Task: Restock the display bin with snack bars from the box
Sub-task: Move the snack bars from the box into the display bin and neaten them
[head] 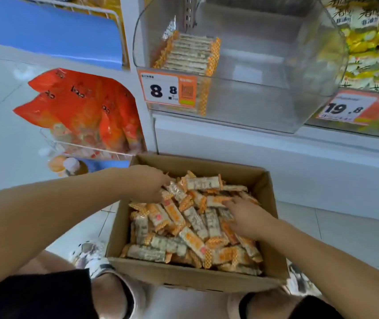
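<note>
1. In the cardboard box (pixel 273 203) on the floor, both hands reach down into a loose heap of snack bars (pixel 193 226).
2. The left hand (pixel 148 183) is at the far left corner of the heap, its fingers (pixel 158 199) curled down among the bars; whether they have closed on one I cannot tell.
3. The right hand (pixel 247 217) lies over the right side of the heap, its fingers (pixel 228 202) bent and touching the wrappers; a firm hold on any bar is not visible.
4. The bars in the box lie jumbled, with long axes pointing every way: some across the box, some slanting toward its far wall, a few running along its near wall.
5. Each bar is a slim oblong in a clear wrapper showing a pale, speckled filling, with orange checked crimped ends; some show an orange label face.
6. Above, on the white shelf (pixel 276 143), stands the clear plastic display bin (pixel 264 93). At its left side sits a neat stack of the same bars (pixel 190 54), packed side by side, long axes running left to right.
7. An orange and white price tag (pixel 167 89) reading 8.8 is fixed to the bin's front left.
8. Beside the shelf on the left, red snack bags (pixel 80 107) sit in a wire basket (pixel 87 150).
</note>
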